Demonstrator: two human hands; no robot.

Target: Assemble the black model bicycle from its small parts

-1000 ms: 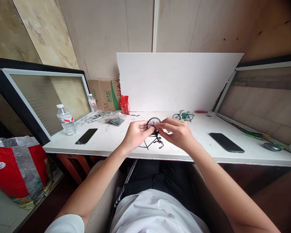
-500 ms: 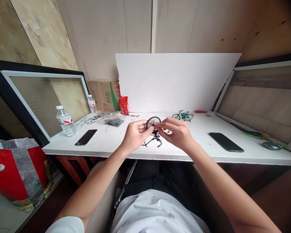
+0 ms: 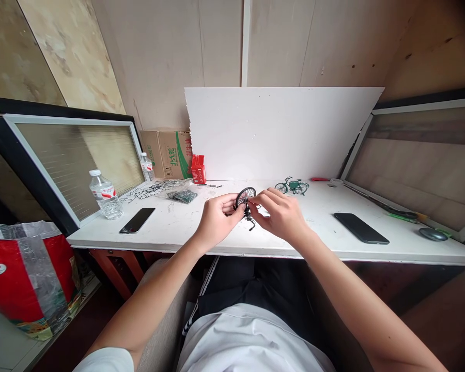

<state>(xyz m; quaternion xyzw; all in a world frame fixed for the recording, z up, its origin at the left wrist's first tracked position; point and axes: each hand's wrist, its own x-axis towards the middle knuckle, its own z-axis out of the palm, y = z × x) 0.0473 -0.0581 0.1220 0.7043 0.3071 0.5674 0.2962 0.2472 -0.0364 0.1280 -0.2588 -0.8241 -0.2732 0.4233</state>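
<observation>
A black model bicycle (image 3: 251, 223) is held over the front of the white table, its spoked wheel (image 3: 241, 198) uppermost and the handlebar end hanging below. My left hand (image 3: 218, 219) is closed on it from the left, thumb at the lower wheel and fingers behind the rim. At the wheel's hub, the thumb and forefinger of my right hand (image 3: 279, 211) are pinched together. Whatever small part sits between those fingertips is too small to make out. Both hands hide much of the frame. Behind my right hand stands a green model bicycle (image 3: 293, 185).
Black part frames (image 3: 155, 189) and a clear bag of small parts (image 3: 183, 195) lie at the back left. One phone (image 3: 137, 220) is on the left, another phone (image 3: 361, 228) on the right. A water bottle (image 3: 105, 195) stands near the left edge, a mouse (image 3: 433, 234) at far right.
The model bicycle has turned in my left hand, so its wheel looks narrower and less of the frame shows below. My right hand has rolled slightly, its fingers more curled at the hub.
</observation>
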